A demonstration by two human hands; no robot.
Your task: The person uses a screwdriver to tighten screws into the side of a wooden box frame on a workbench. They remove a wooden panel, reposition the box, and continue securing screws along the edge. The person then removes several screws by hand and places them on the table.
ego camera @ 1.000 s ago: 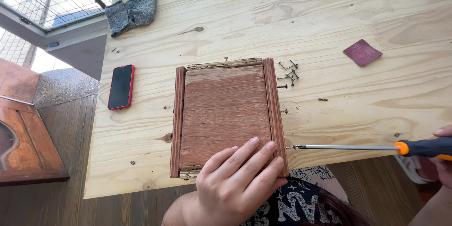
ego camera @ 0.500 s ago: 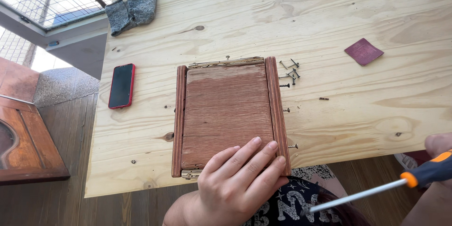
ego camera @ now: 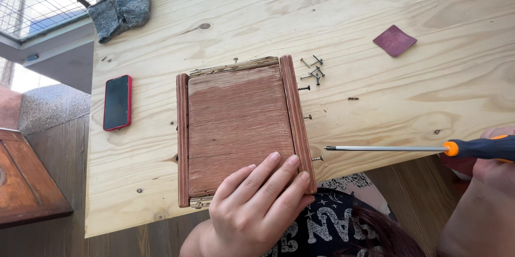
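A reddish-brown wooden box frame (ego camera: pixel 236 128) lies flat on the pale plywood table (ego camera: pixel 375 0). My left hand (ego camera: pixel 257 203) presses on its near right corner, fingers spread over the panel. My right hand (ego camera: pixel 491 171) at the right edge grips a screwdriver (ego camera: pixel 429 149) with an orange and black handle. Its long shaft lies level and its tip points left, a little short of a screw (ego camera: pixel 317 158) that sticks out of the frame's right side. Two more screws (ego camera: pixel 307 117) stick out farther up that side.
Several loose screws (ego camera: pixel 313 69) lie by the frame's far right corner. A red phone (ego camera: pixel 117 102) lies left of the frame, a grey cloth (ego camera: pixel 119 10) at the far left, a dark red sandpaper square (ego camera: pixel 394 40) at the far right. A wooden floor lies below the table edge.
The screwdriver dropped away below the table edge half a second ago, then came back up level beside the frame. My left hand and the frame stayed put.
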